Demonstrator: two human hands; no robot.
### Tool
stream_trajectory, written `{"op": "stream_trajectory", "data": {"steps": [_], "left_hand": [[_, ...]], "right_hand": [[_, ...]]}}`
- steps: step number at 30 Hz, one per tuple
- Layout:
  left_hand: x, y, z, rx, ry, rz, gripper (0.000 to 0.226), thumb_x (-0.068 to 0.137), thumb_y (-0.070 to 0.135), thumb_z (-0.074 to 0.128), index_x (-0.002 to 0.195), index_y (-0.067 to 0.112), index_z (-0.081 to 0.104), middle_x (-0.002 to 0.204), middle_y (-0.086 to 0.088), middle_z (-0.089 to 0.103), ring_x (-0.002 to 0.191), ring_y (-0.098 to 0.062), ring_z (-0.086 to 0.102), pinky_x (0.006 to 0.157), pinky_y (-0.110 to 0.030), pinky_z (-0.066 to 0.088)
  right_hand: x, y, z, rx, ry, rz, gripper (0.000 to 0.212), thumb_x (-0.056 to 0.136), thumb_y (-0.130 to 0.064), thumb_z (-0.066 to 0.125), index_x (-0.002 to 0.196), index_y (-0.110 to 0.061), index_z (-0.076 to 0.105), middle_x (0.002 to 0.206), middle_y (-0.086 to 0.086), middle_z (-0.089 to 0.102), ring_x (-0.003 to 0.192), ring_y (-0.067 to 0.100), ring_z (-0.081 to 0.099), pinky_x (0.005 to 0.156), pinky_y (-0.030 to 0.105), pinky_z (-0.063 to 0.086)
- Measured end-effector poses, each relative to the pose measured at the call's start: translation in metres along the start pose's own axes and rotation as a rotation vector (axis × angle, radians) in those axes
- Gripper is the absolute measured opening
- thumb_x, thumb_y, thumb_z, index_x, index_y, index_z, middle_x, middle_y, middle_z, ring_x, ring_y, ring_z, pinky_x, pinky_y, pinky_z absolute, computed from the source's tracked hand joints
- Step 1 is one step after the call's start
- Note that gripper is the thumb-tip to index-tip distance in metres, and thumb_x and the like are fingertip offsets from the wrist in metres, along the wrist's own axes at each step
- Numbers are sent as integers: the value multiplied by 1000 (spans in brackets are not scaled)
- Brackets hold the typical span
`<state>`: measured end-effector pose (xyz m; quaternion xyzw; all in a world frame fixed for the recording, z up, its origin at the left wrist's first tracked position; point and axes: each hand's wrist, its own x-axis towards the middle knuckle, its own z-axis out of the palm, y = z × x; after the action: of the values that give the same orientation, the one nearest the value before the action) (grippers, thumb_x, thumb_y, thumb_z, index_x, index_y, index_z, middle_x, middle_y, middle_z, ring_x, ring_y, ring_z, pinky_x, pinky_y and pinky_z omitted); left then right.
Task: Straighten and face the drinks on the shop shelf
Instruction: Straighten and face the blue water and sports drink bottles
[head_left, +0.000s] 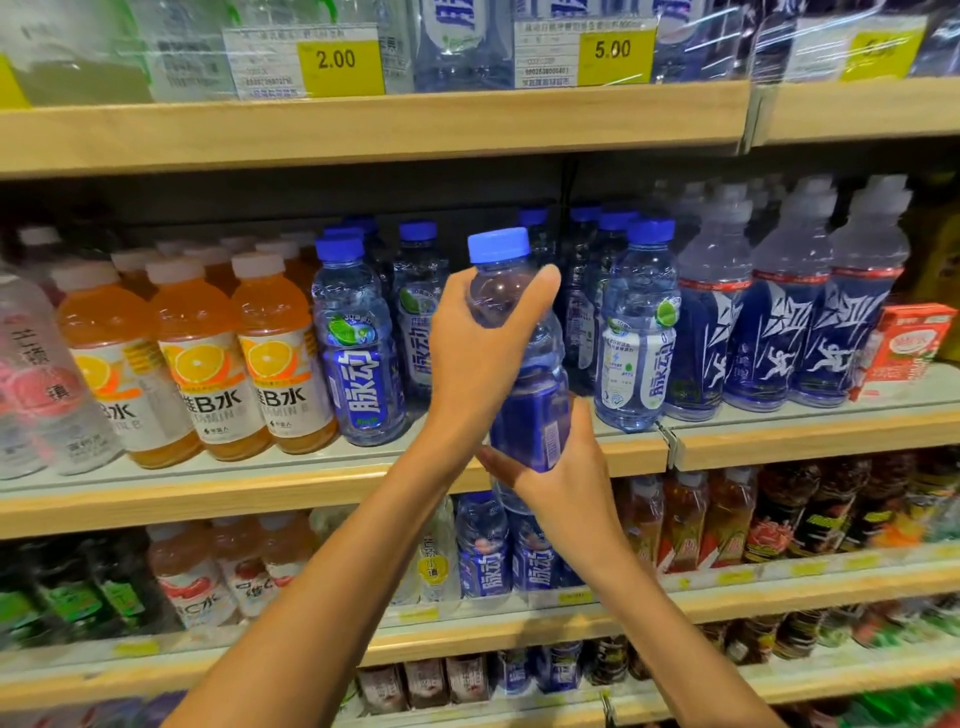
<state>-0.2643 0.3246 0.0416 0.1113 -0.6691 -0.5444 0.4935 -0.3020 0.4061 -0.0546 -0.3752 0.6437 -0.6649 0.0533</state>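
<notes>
A clear blue-capped bottle (524, 374) with a dark blue label is held upright in front of the middle shelf (311, 493), off the shelf. My left hand (483, 348) wraps its upper body just below the cap. My right hand (561, 467) grips its lower part, and the label's barcode side faces me. Behind it is a gap in the front row, between two matching blue bottles: one on the left (358, 343) and one on the right (639, 327).
Orange vitamin drink bottles (197, 358) stand left of the blue ones. Dark blue sports bottles (779, 306) and a red carton (904, 348) stand to the right. Price tags hang on the shelf above (363, 124). More drinks fill the lower shelves.
</notes>
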Motion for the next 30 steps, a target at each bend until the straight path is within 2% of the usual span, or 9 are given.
{"op": "stream_trajectory", "data": {"steps": [4,8,11,14,18,23,25,28,30], "left_hand": [[3,-2,-1,-40,62,-9,19,81,26,76,88,14,64,77,4,67,69,-10,63,69,-28,53],[13,-4,-15,-180,-35,-141,13,84,19,70,85,8,63,76,-6,65,64,-16,62,64,-32,52],[24,-9,-31,-337,-226,-333,31,73,32,72,91,9,65,89,-11,67,75,-25,63,74,-36,51],[31,-12,-40,-529,-494,-389,50,57,39,78,95,10,65,88,-7,67,78,-25,63,73,-34,53],[37,-18,-45,-667,-656,-423,68,46,45,89,98,9,63,88,-6,66,76,-22,65,70,-33,55],[40,-24,-57,-558,-615,-421,72,50,52,85,104,11,64,99,-8,71,86,-24,69,73,-34,56],[40,-21,-64,-357,-530,-383,52,67,53,73,103,16,68,104,-9,73,89,-24,70,76,-36,58],[36,-26,-76,-94,-328,-336,43,89,50,56,105,12,70,105,-17,72,95,-27,70,91,-47,52],[25,-37,-88,-25,-214,-180,34,98,29,50,104,-1,66,100,-21,70,92,-22,68,88,-42,52]], "right_hand": [[-6,1,6,-63,-25,-9,81,67,-55,76,132,-25,37,122,-7,59,107,5,60,88,30,53],[-2,-1,-9,59,-180,52,66,71,-52,73,126,-29,44,114,-11,65,102,6,64,89,34,54],[6,-7,-22,351,-426,200,80,61,-61,78,126,-22,49,120,-4,67,110,15,64,91,32,53],[11,-15,-23,455,-611,275,79,55,-60,81,117,-19,53,108,-6,72,100,11,68,78,23,54],[17,-18,-7,375,-597,268,75,48,-59,84,106,-19,58,98,-4,74,91,12,71,73,22,55],[17,-15,6,287,-530,157,31,77,-36,68,103,-21,61,94,-7,74,86,8,69,71,19,53],[21,-13,9,273,-495,127,21,83,-25,67,102,-21,62,94,-6,74,87,9,70,71,19,53],[31,-11,12,219,-419,62,21,83,-18,70,101,-19,61,89,-7,74,83,7,70,70,18,53],[40,-10,13,214,-369,35,25,80,-18,65,103,-20,58,88,-15,74,81,1,69,68,14,52]]}}
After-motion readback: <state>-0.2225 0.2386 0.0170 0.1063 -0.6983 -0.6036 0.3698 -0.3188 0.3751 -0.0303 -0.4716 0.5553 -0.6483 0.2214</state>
